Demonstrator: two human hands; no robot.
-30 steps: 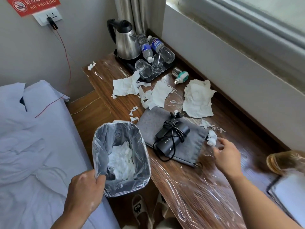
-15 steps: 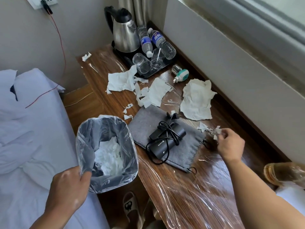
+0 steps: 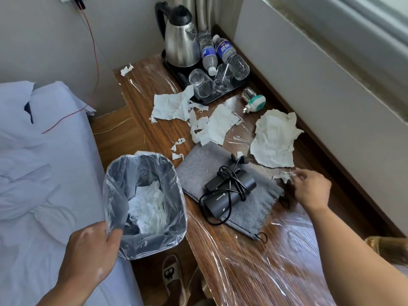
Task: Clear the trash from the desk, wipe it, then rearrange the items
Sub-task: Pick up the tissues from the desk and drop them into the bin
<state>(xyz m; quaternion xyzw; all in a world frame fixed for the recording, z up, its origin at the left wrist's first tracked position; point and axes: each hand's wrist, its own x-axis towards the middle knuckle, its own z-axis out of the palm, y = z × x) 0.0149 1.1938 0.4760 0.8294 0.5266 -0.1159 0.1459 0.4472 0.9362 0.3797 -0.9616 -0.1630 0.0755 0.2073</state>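
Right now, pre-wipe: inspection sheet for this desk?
Surface: wooden desk, clear film over it, white smears.
Job's things: torn tissues across the desk; lined bin beside its edge, tissue inside.
Clutter: kettle, bottles, glasses on a tray; plug-in device; grey pouch under a black charger.
Hands: left hand grips the bin rim; right hand pinches a scrap.
Cables: black cable round the charger; red wire down the wall.
Surroundings: bed at left, slippers by the desk.

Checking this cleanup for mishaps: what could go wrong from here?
The right hand pinches only small scraps; bits may fall on the pouch on the way to the bin.
The left hand holds the bin by its lined rim, off the desk; it might slip.
Pulling the tissue against the tray could roll a tipped glass.
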